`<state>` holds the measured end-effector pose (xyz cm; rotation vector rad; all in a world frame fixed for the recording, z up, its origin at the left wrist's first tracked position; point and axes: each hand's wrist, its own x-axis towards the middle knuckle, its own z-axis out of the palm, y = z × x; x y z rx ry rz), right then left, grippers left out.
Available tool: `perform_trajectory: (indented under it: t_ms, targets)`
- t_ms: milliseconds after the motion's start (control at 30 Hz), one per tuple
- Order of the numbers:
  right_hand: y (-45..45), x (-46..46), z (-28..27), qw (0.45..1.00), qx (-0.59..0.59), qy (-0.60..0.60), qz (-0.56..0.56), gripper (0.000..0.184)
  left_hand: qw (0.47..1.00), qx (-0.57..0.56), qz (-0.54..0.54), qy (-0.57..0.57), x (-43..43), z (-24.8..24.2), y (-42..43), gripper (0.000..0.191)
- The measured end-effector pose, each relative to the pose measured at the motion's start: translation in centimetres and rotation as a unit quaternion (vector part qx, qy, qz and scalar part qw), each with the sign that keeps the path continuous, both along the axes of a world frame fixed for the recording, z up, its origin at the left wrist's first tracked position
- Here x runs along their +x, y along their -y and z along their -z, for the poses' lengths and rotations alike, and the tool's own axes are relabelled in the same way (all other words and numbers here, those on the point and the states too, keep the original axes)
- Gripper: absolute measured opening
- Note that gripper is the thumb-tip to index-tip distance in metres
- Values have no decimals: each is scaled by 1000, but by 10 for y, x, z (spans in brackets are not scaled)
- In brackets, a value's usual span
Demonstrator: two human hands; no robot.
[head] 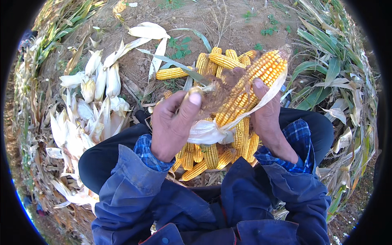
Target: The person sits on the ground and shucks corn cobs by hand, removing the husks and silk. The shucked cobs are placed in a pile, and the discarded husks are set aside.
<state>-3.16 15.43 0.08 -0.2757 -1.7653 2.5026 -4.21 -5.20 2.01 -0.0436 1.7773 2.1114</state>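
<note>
My right hand point(268, 113) is wrapped around a yellow ear of corn point(257, 82), its thumb on the kernels and the ear tilted up to the right. A pale husk point(205, 132) hangs off the ear's lower side and base. Brown corn silk point(219, 98) lies between the ear and my left hand point(176, 122), which pinches a piece of husk point(196, 89) between thumb and fingers. Beneath both hands is a pile of bare corn cobs with yellow kernels point(211, 156); more bare ears point(225, 61) lie just beyond. My hands partly hide the pile.
Unopened and loose pale husks point(101, 79) are heaped on the left. Green and dry corn stalks with leaves point(321, 70) lie along the right. Bare soil point(196, 18) with small weeds is at the far side. My bent legs point(309, 125) flank the pile.
</note>
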Motion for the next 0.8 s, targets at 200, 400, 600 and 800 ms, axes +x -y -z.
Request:
perform_trajectory:
  t_ms: [200,400,600,800]
  targets:
    - [14,6,1,993,-115,-1,-27,44,868,-300,88,-387,33,13,-24,69]
    - [17,0,5,991,43,98,75,43,805,-376,68,-454,37,18,-28,47]
    - [-26,-20,-19,982,-43,65,173,33,991,1,-99,89,41,34,-14,28]
    - [-41,-23,-25,979,-97,25,176,29,930,-360,71,4,31,79,-12,35]
